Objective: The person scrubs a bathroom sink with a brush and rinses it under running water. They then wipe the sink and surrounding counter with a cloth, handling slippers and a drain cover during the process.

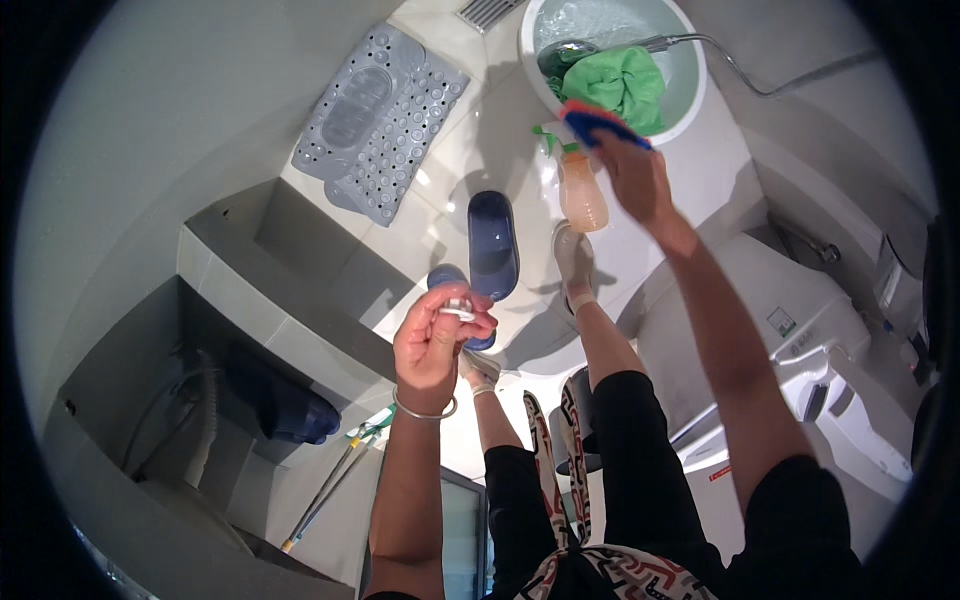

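Note:
My left hand (431,341) pinches a small white round plastic piece (456,309) between thumb and fingers. In my right hand (636,180) is a blue scrubber (589,124) with a red-orange edge, blurred, either a brush or a sponge. It is close to the near rim of a pale green basin (684,105), which contains water, a bunched green cloth (619,82) and a metal shower head (566,54). Below the scrubber, a spray bottle (583,195) with orange liquid and a green-and-white trigger top stands near my right foot.
A grey bath mat (397,127) with suction cups lies on the tiled floor. Dark blue slippers (493,244) are by my feet. At right is a white toilet (847,420); at left, a grey ledge (292,330). Long-handled tools (330,480) lean lower left. A shower hose (739,79) trails from the basin.

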Demonstrator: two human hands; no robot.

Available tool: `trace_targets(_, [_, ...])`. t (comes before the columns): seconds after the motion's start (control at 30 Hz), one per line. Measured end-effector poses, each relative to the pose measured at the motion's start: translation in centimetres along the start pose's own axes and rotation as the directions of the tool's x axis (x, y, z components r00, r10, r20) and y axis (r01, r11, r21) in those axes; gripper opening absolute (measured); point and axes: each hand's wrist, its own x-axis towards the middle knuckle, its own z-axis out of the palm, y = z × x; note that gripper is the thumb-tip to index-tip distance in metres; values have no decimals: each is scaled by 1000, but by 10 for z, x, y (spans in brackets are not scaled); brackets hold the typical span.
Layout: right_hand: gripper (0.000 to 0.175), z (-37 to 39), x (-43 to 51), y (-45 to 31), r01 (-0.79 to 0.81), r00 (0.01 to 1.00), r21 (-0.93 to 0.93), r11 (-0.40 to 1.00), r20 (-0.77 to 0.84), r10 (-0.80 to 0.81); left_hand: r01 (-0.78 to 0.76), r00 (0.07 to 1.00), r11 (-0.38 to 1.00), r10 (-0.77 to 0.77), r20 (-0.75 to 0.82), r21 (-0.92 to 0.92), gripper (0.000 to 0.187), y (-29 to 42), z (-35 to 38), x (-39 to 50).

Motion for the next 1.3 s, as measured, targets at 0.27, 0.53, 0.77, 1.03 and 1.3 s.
trace_targets(0.27, [39,137,99,187,119,773,-558,821,571,276,48,989,996,-36,-145,80,24,-87,-26,85])
trace_targets(0.53, [44,3,39,17,-50,885,-46,998,461,65,23,982,819,88,-166,573,23,-159,-6,176])
trace_targets(0.77, [35,-51,17,-8,-133,958,-219,967,220,182,1,998,933,24,-66,359,27,-72,41,108])
trace_targets(1.03, [51,-18,-2,-92,-145,929,293,945,370,27,-21,980,-135,-199,-7,991,14,-47,18,-38])
trace_targets(1.3, [47,6,2,-169,440,874,156,884,151,-461,240,932,761,-7,-362,603,35,-80,-13,-164])
